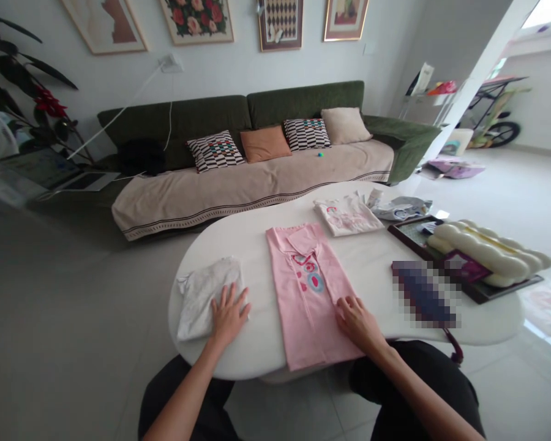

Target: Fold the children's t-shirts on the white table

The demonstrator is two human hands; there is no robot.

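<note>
A pink garment (298, 324), its sides folded inward over a blue and red print, lies lengthwise on the white table (257, 245). My right hand (351, 315) rests at its right edge with the fingers curled together on the cloth; the fingertips are partly hidden. On the left, my left hand (229, 312) lies flat with fingers spread on the right part of a folded white-grey garment (197, 300). Farther back on the table is a folded white shirt (349, 215) with a pinkish print.
A dark tray (408, 236) with a cream puffy tissue-box cover (491, 251) stands on the right. In front of it lies a blurred-out dark object (422, 294). A plastic package (404, 208) sits behind. Beyond the table is a green sofa (202, 113) with several cushions.
</note>
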